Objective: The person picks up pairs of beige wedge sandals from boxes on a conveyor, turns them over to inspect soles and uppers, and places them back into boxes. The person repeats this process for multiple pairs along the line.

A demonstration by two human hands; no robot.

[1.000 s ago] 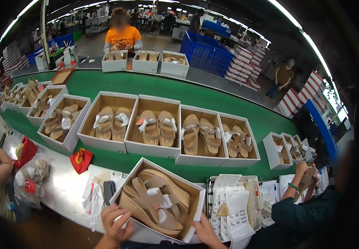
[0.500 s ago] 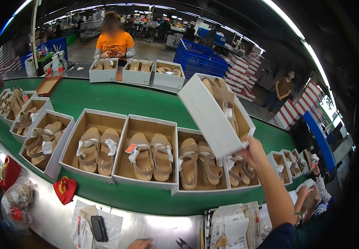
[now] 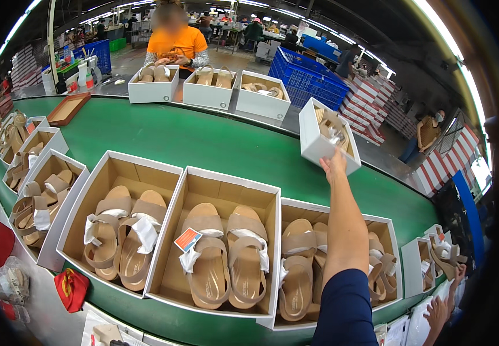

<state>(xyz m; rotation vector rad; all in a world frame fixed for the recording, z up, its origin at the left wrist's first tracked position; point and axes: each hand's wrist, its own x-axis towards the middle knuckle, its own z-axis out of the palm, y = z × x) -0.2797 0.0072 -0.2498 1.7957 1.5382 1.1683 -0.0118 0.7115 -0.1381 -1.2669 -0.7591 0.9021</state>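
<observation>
Moved: your right hand (image 3: 334, 165) has carried the white shoebox (image 3: 320, 138) farther out, over the far edge of the green conveyor belt (image 3: 215, 144).
Grip: fingers clasp the box's underside.
Left hand: out of view.
Near: sandals (image 3: 226, 259) in open boxes below your arm.

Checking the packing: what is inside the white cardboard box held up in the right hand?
The white cardboard box in the right hand holds beige sandals with white paper; its near wall hides their lower parts.
</observation>
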